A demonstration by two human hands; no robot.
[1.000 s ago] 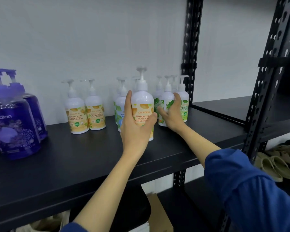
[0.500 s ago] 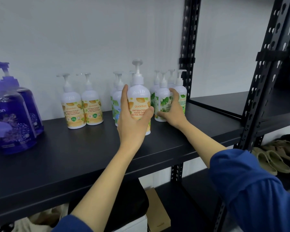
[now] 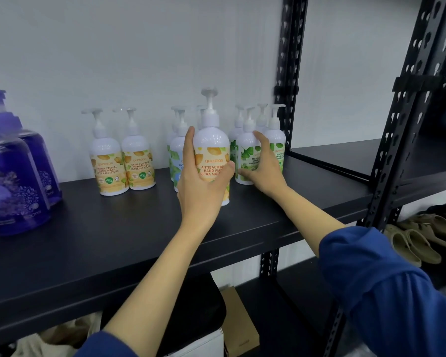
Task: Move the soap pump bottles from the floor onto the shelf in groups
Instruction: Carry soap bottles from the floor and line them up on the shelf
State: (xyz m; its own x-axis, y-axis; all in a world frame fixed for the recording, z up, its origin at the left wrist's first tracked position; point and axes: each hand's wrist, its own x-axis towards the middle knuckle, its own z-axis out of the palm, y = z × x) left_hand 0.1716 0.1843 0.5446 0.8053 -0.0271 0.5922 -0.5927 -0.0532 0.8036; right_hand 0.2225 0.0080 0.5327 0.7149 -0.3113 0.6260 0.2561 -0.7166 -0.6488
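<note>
My left hand (image 3: 200,189) grips a white pump bottle with an orange label (image 3: 213,148), standing on the black shelf (image 3: 139,228). My right hand (image 3: 262,171) wraps around a white bottle with a green leaf label (image 3: 246,148), part of a group of several green-label bottles by the shelf post. Two more orange-label bottles (image 3: 122,158) stand together further left. Behind my left hand stand blue-green label bottles (image 3: 177,150), partly hidden.
Large purple soap bottles (image 3: 13,176) stand at the shelf's left end. A black upright post (image 3: 289,73) bounds the shelf on the right, with another shelf (image 3: 345,161) beyond. Tan sandals (image 3: 417,240) lie lower right. A cardboard box (image 3: 240,323) sits below.
The view has drifted slightly. Both hands stay on their bottles; the right hand's fingers have spread further around the green-label bottle.
</note>
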